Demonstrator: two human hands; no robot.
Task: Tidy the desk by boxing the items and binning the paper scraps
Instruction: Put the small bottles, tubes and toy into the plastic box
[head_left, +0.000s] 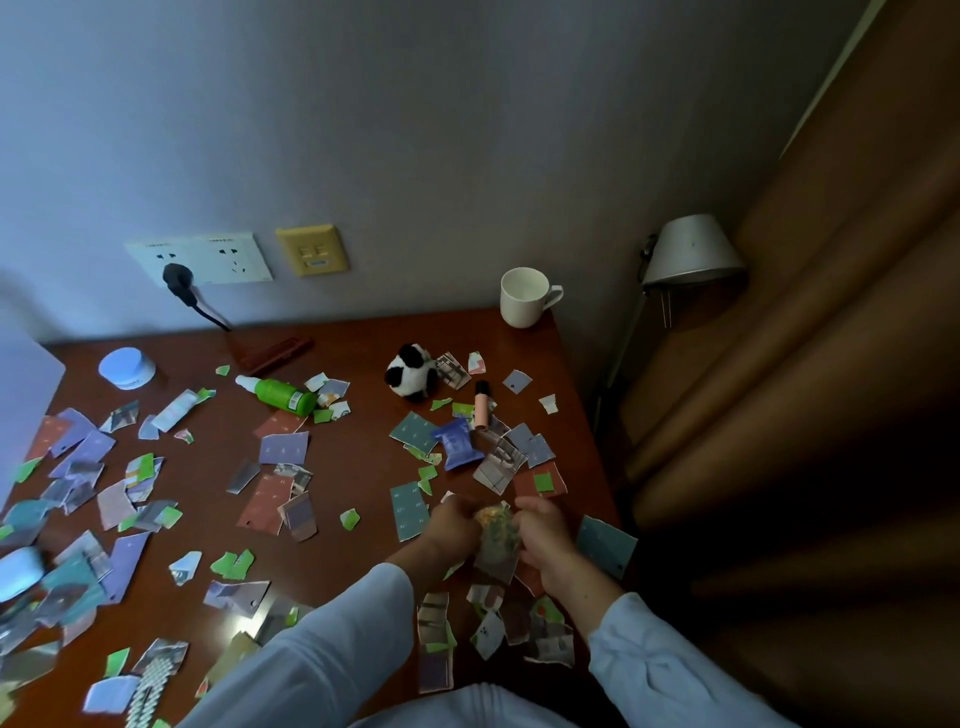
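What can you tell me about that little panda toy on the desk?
The panda toy is a small plush, fluffy white with black ears and black limbs, soft-looking fabric. It sits towards the back of the brown wooden desk, in front of the white mug, apparently slumped rather than standing upright. Torn paper scraps lie right against its right side; whether they touch is hard to tell. Neither hand is near it.

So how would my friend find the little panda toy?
Look at the white mug in the back right corner of the brown desk. Just left of it and nearer sits the panda toy, the only fluffy black-and-white thing among flat paper scraps.
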